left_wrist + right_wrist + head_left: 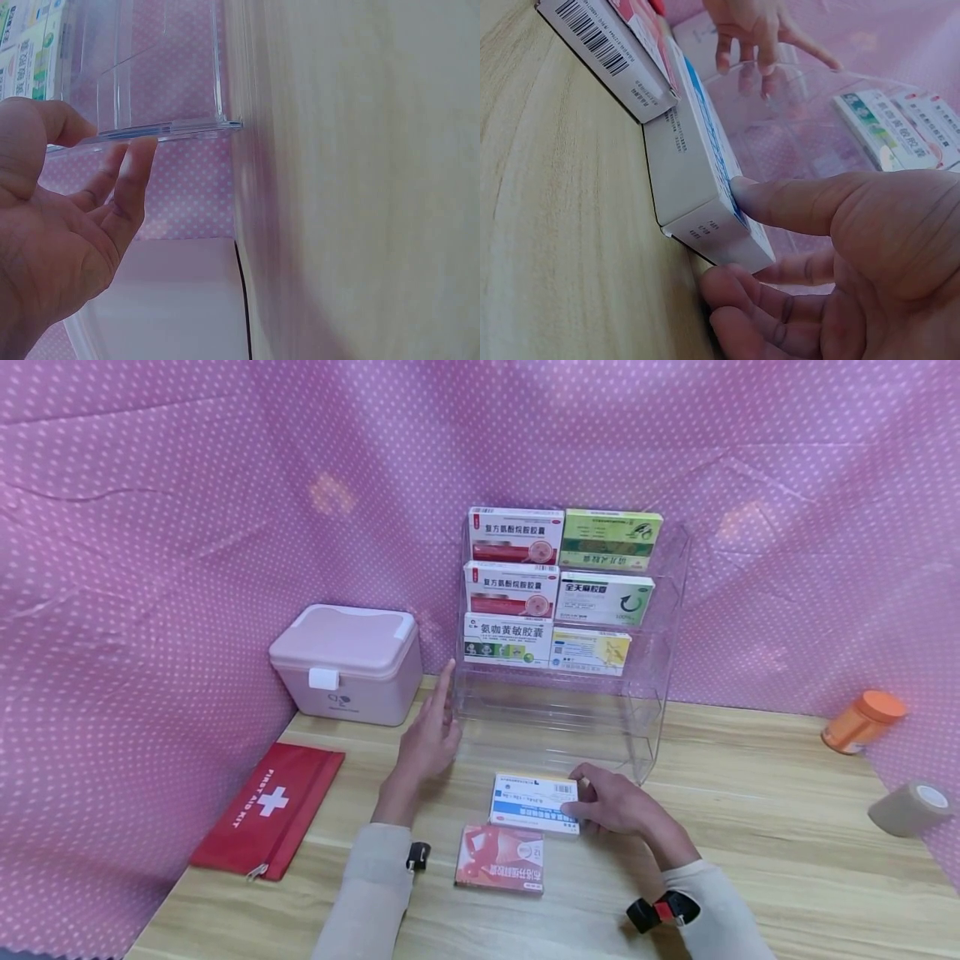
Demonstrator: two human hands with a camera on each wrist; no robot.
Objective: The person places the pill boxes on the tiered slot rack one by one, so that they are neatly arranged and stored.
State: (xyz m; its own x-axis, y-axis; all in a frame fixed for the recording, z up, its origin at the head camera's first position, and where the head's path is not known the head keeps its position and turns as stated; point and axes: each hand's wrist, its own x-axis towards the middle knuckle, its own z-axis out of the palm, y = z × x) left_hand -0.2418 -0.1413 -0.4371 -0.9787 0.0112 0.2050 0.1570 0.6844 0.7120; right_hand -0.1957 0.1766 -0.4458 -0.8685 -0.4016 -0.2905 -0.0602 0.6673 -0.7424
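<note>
So the clear rack (645,693) is about three quarters stocked: six medicine boxes sit in its top three tiers, two per tier, and the bottom tier looks bare, though see-through plastic makes that hard to swear to. Two boxes are not in it yet. The blue and white box (534,803) lies flat on the tabletop (750,827) just in front of the rack, and the right hand (611,802) has it pinched at its right end, thumb on top and fingers curled under the edge, lifting that end a touch in the wrist view. The red box (499,858) lies just in front of that one, nearest the person, nobody touching it. The left hand (431,739) is spread loose, holding nothing, forefinger pointing up right by the rack's left wall, maybe brushing it. I'd say two boxes left to shelve, one already in hand.
</note>
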